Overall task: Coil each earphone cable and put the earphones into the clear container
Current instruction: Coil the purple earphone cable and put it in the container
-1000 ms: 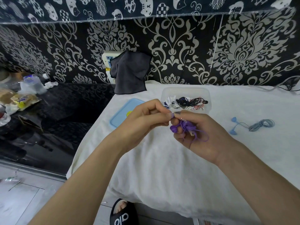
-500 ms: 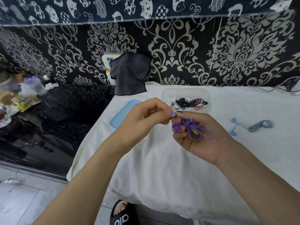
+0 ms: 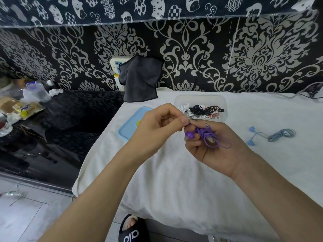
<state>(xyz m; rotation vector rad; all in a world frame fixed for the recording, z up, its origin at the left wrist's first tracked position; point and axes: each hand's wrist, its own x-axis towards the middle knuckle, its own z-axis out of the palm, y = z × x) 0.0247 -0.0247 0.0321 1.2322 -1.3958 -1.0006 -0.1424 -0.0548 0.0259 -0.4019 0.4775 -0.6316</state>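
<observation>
While both hands meet above the white-covered bench (image 3: pixel 174 180), the purple earphones (image 3: pixel 208 137) sit bunched in the right hand (image 3: pixel 215 147), whose fingers curl around the bundle. Their thin cable is bright violet and gathered into a loose knot of loops over the palm, with one long loop hanging free toward the wrist side. One glossy purple earbud pokes out at the left of the bundle, just under the fingertips, and the small metal plug stands up at the top of the coil. The left hand (image 3: pixel 157 126) pinches a purple piece of the same set between thumb and forefinger, touching the right hand's fingertips. Just behind the hands stands the clear container (image 3: pixel 223 102), open, holding black, white and red-and-white earphones in a tangle. Its blue lid (image 3: pixel 129 126) lies flat beside it on the left, partly hidden by the left hand. Well apart on the right lie blue earphones (image 3: pixel 272 135), their grey-blue cable already coiled and the two buds spread out on the cloth. A dark cloth (image 3: pixel 139 79) hangs against the patterned wall behind.
</observation>
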